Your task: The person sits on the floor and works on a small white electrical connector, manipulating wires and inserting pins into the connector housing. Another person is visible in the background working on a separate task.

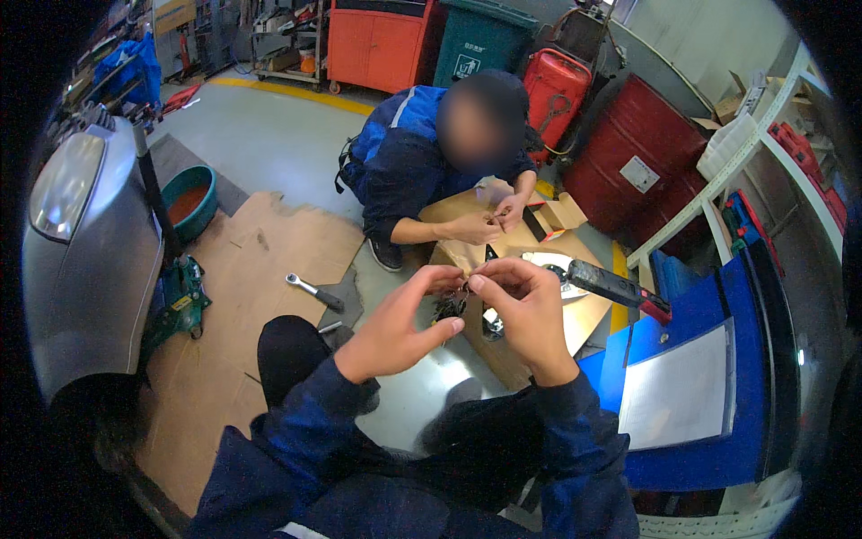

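Observation:
In the middle of the view, my two hands are raised in front of me with their fingertips close together. My left hand (388, 331) has its thumb spread away from its curved fingers. With thumb and forefinger, my right hand (528, 310) pinches something small and thin that I cannot make out. Beneath them, small dark parts (446, 307) lie at the near edge of a cardboard surface (516, 337). Beyond my right hand are a round white part (546, 263) and a black work light (611, 284) with a red end. Across from me, a crouching person's hands (489, 225) hold something tiny beside an open small carton (558, 216).
Flattened cardboard (269, 247) on the left floor carries a ratchet wrench (314, 292) and a metal socket (330, 326). A green jack (180, 296) and a teal basin (191, 202) stand by a silver car (85, 260). A blue cabinet (763, 395) and red drum (639, 148) are at right.

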`<state>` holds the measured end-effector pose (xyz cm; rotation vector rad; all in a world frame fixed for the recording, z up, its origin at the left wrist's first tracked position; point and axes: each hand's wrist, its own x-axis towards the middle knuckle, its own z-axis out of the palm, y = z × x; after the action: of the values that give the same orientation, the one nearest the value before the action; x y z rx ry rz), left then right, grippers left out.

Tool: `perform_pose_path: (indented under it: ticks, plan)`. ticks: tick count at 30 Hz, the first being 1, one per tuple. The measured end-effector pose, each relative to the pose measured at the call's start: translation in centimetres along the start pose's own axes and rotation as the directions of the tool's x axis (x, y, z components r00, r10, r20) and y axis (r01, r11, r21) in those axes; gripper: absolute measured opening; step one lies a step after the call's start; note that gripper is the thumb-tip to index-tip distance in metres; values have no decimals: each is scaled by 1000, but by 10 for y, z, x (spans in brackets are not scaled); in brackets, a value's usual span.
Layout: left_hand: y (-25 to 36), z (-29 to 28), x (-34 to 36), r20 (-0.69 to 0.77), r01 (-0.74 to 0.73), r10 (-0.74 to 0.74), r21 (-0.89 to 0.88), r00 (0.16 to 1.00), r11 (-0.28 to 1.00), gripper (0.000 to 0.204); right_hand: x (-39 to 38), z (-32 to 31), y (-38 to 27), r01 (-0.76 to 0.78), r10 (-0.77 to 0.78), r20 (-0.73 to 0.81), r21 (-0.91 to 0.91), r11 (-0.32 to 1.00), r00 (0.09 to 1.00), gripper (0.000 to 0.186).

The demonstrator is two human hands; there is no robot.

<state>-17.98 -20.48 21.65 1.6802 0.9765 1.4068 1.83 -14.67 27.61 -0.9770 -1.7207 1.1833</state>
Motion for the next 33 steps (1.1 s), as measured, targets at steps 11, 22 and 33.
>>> perform_pose_path:
  ticks: [11,22,33]
  plan:
    - [-24,-21,60,441,403,-327,-88,836,911,36,23,-29,54,-148,135,63,307,940,989,18]
    - [-72,-9,104,559,692,-504,-189,659,696,39,20,-77,97,-271,306,-55,336,902,950,16]
    - [-74,8,114,427,580,-498,-80,755,810,38,20,-76,102,-214,214,-144,20,977,966,14]
